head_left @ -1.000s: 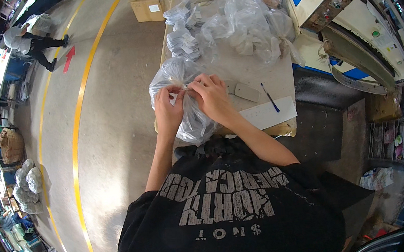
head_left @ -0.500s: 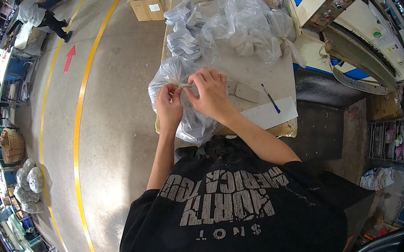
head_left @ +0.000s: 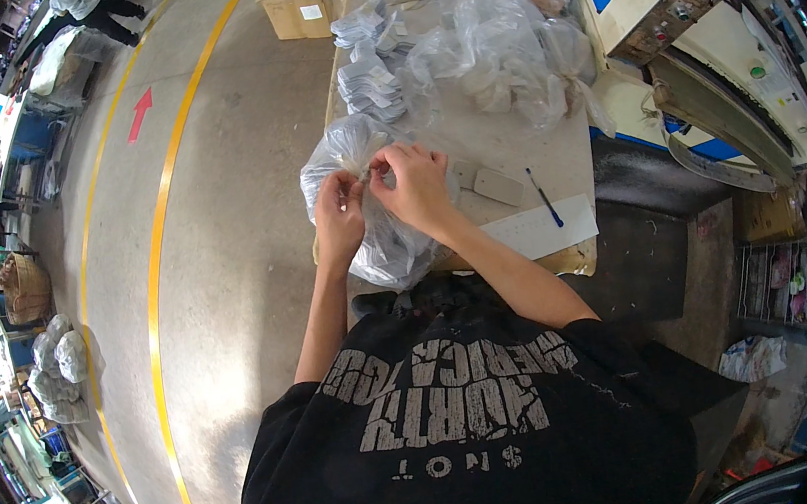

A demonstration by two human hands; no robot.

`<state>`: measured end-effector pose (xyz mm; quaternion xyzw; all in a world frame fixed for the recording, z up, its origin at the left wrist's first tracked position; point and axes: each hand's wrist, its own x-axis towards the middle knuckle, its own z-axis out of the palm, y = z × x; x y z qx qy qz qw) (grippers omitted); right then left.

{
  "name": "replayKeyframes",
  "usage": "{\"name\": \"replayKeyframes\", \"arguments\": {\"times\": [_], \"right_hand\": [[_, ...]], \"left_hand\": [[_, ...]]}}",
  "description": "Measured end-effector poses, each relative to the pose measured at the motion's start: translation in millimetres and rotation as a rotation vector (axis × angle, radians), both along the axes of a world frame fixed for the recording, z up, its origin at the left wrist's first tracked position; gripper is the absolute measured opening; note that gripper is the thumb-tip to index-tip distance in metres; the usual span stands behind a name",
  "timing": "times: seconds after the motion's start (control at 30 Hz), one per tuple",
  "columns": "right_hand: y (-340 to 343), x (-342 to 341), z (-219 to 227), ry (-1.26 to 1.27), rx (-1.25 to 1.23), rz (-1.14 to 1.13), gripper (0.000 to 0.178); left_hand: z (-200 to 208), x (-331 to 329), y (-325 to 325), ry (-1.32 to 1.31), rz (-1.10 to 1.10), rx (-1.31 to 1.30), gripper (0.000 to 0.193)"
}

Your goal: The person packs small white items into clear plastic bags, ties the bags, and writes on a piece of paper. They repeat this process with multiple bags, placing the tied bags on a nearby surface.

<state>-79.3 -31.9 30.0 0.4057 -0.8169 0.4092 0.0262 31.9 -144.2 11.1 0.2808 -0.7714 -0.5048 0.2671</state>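
Note:
A filled clear plastic bag (head_left: 390, 254) sits at the near left corner of the table (head_left: 554, 168), its neck gathered between my hands. My left hand (head_left: 340, 215) is closed, thumb and fingertips pinching the bunched plastic from the left. From the right, my right hand (head_left: 413, 186) pinches the same neck with bent fingers, its fingertips close to the left ones. Whether a tie or a knot lies between them is too small to tell. Just beyond the bag, stacks of grey-white flat pieces (head_left: 370, 85) stand along the table's left edge.
Crumpled clear bags (head_left: 509, 48) spread over the far table. A blue pen (head_left: 545, 197), a paper sheet (head_left: 548, 237) and grey flat pieces (head_left: 496, 187) lie right of my hands. A machine (head_left: 686, 6) stands at right, a cardboard box (head_left: 298, 8) beyond the table's left edge.
My right fingers have drawn in closer at the bag's neck; both hands stay at it. At the far left, a person has moved farther away.

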Motion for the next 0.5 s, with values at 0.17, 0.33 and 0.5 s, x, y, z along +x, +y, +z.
{"name": "replayKeyframes", "arguments": {"times": [0.17,0.33,0.5], "right_hand": [[-3.8,-0.3,-0.8,-0.035,-0.024,0.023,0.013],[-4.4,-4.3,-0.2,-0.148,-0.045,0.070,0.013],[-8.5,-10.0,-9.1,-0.253,-0.060,0.083,0.015]], "left_hand": [[-9.9,2.7,-5.7,0.030,-0.029,0.123,0.015],[-12.7,3.7,-11.2,0.061,-0.083,0.194,0.016],[5.1,3.9,-7.3,0.033,-0.053,0.161,0.017]]}}
